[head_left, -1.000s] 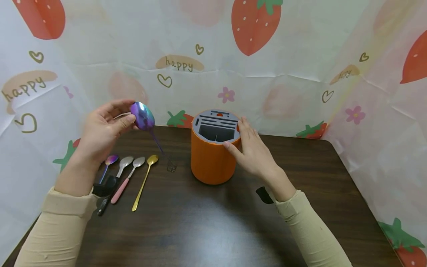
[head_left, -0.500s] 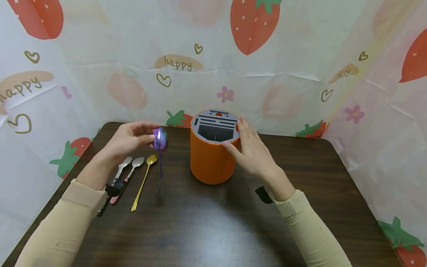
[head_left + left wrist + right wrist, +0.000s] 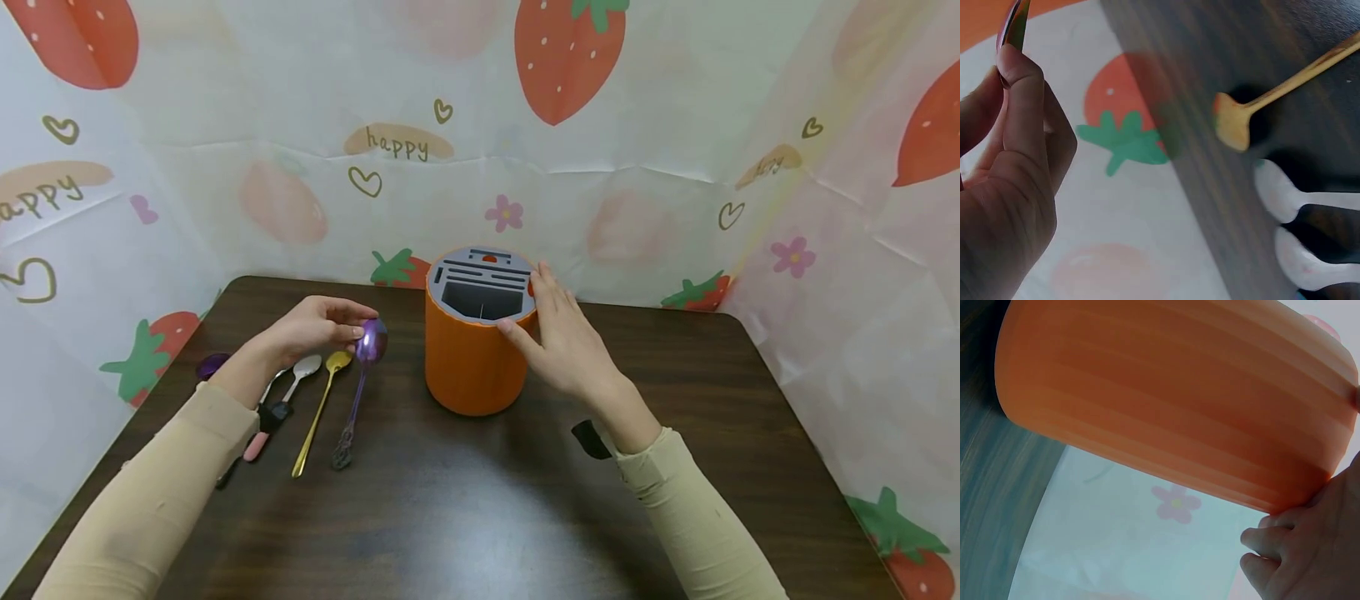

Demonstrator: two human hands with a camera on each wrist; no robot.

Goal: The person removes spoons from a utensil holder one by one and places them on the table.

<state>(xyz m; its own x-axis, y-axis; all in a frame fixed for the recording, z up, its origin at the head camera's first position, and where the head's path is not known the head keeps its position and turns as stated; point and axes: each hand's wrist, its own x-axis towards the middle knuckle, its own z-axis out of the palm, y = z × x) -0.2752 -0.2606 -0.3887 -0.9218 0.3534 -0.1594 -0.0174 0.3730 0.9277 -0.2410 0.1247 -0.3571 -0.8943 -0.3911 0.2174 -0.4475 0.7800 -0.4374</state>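
Observation:
Pinched by its bowl in my left hand [image 3: 318, 329] is a shiny purple spoon [image 3: 371, 342], its ornate handle end pointing down toward the table, right of a gold spoon [image 3: 321, 412]. The left wrist view shows thumb and fingers meeting on the edge of the purple bowl [image 3: 1017, 25]. My right hand [image 3: 566, 346] rests against the upper right side of an orange cylindrical utensil holder [image 3: 477, 367], thumb at the front rim and fingers along the right edge. The holder's grey top has slots and one large opening. In the right wrist view, fingers [image 3: 1269, 540] touch the orange wall [image 3: 1166, 400].
Left of the gold spoon lie a pink-handled spoon [image 3: 306, 367], a dark-handled spoon partly under my left forearm, and another purple spoon [image 3: 212, 365]. The dark wooden table [image 3: 480, 508] meets a strawberry-print cloth [image 3: 292, 108] at the back and sides.
My left hand has moved right and down with the purple spoon, whose handle has swung to hang downward beside the gold spoon. My right hand stays on the holder.

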